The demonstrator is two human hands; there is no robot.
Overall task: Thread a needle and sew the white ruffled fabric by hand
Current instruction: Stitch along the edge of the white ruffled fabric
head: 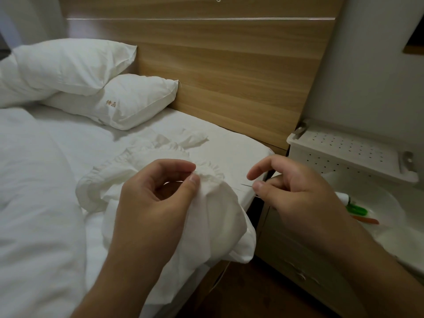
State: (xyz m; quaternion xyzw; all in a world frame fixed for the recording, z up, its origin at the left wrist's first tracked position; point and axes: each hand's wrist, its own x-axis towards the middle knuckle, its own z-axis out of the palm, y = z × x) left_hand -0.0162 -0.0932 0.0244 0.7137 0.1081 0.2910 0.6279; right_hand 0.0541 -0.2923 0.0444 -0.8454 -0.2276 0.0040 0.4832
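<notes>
Left hand (156,193) pinches ruffled fabric (213,203); right hand (291,191) pinches needle (247,185), thread indistinct.

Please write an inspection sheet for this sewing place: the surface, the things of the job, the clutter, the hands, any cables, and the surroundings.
Surface: bed with white sheet; the fabric lies at its right edge.
Job's things: white ruffled fabric, partly on the bed, partly lifted; needle points left toward the ruffle. Thread too thin to trace.
Clutter: white dish on the nightstand, holding green-handled scissors and an orange item; white perforated tray behind it.
Hands: left hand pinches the ruffled edge between thumb and forefinger; right hand pinches the needle.
Cables: nothing seen.
Surroundings: two white pillows, white duvet, wooden headboard, white wall.
</notes>
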